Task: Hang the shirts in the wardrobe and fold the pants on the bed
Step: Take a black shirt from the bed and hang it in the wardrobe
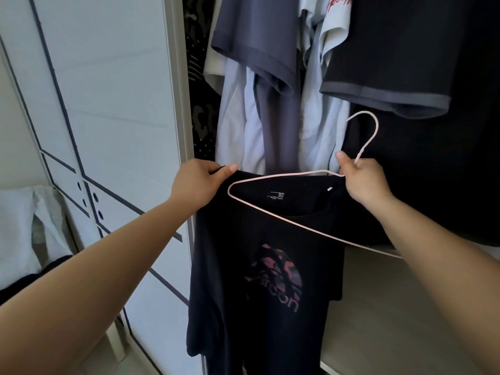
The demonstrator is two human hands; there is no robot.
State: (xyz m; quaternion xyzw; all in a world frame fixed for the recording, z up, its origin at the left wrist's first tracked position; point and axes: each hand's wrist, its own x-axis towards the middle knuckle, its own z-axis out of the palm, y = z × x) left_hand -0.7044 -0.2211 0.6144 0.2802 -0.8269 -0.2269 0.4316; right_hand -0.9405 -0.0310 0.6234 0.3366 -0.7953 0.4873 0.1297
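Black cotton T-shirt with red printed logo (259,280): shoulder pinched by left hand (198,182). Thin pink wire hanger (292,209), over its collar: neck gripped by right hand (362,182), fingers curled.

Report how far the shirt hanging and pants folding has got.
Done: several shirts, grey, pale blue and black, hang in the white wardrobe. In hand: the left hand pinches the shoulder of a black printed T-shirt, the right hand grips a pink wire hanger, not yet inside the shirt. Left: thread the hanger and hang it; dark cloth on the bed may be unfolded pants.
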